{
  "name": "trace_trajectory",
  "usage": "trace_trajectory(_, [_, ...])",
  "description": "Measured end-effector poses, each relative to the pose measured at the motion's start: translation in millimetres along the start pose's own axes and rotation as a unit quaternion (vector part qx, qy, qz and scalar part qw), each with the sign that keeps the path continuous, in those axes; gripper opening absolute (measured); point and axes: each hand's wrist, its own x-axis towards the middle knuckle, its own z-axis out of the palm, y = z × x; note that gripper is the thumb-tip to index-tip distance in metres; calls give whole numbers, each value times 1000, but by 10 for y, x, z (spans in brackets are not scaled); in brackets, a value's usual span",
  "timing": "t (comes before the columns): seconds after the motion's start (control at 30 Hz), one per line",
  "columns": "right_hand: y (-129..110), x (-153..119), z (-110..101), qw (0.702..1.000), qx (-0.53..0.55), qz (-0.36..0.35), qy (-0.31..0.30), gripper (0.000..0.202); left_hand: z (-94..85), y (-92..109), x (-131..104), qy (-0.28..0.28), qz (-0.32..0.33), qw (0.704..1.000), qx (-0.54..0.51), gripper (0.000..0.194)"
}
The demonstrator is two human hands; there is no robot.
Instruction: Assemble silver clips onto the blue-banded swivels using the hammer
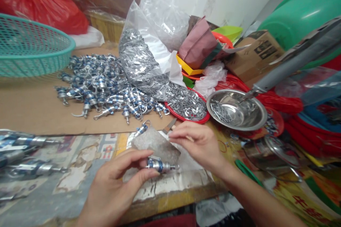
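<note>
Between the thumb and fingers of my left hand is a small silver metal fitting with blue bands, lying roughly level with its narrow looped end to the right. It is held just in front of a worn grey metal block. My right hand is closed in a pinch beyond the block's right side. A thin tan piece shows by its fingers, but what they hold is mostly hidden. Close to those fingertips is a dark pointed blade. Another blue-banded fitting lies behind the block.
A heap of similar fittings covers the cardboard; several more lie at left. Behind are a bag of small metal parts, a red tray of metal clips and a steel bowl. A grey bar slants over the bowl.
</note>
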Motion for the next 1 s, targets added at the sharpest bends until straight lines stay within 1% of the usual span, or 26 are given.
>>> trace_trajectory(0.07, [-179,-136,114,994,95,-44,-27,25,7,-14,-5,4,-12,1000,-1,25])
trace_trajectory(0.1, [-234,-183,158,990,132,-46,-36,30,11,-20,-6,2,-15,1000,-4,26])
trace_trajectory(0.13, [-270,-214,193,986,158,-33,-40,32,13,-22,-6,2,-16,1000,-6,27])
trace_trajectory(0.2, [-302,-237,236,978,206,11,-34,28,16,-17,-5,3,-8,1000,-12,27])
trace_trajectory(0.27, [-313,-238,254,967,245,67,-22,17,16,0,-4,2,11,1000,-22,26])
trace_trajectory(0.33, [-327,-251,259,960,258,111,-11,7,11,21,-5,-11,25,999,-37,21])
trace_trajectory(0.37, [-336,-269,258,960,253,118,-7,6,6,31,-5,-18,24,998,-48,19])
trace_trajectory(0.4, [-343,-294,255,965,240,109,-3,7,-1,40,-4,-23,17,998,-60,18])
trace_trajectory(0.43, [-346,-326,249,973,216,82,0,11,-8,49,0,-28,5,997,-77,18])
trace_trajectory(0.47, [-345,-361,240,982,184,39,3,17,-16,59,6,-30,-8,995,-97,18])
trace_trajectory(0.53, [-323,-423,213,993,97,-72,10,31,-28,84,22,-32,-24,991,-130,18])
trace_trajectory(0.57, [-306,-443,194,990,49,-130,12,33,-29,99,28,-32,-24,990,-132,17])
trace_trajectory(0.63, [-274,-456,149,973,-36,-229,4,27,-23,134,28,-19,-8,994,-104,14])
trace_trajectory(0.7, [-260,-440,105,953,-87,-288,-26,23,-13,166,11,5,23,998,-56,12])
trace_trajectory(0.77, [-268,-417,80,945,-103,-306,-44,24,-15,189,-10,27,53,998,-21,11])
trace_trajectory(0.83, [-287,-407,81,951,-96,-293,-35,25,-38,196,-17,29,58,998,-11,10])
trace_trajectory(0.9, [-300,-412,100,962,-74,-262,-15,25,-75,188,-8,4,33,999,-24,10])
trace_trajectory(1.0, [-297,-435,133,975,-40,-219,-15,23,-119,151,-3,-59,-38,995,-74,13])
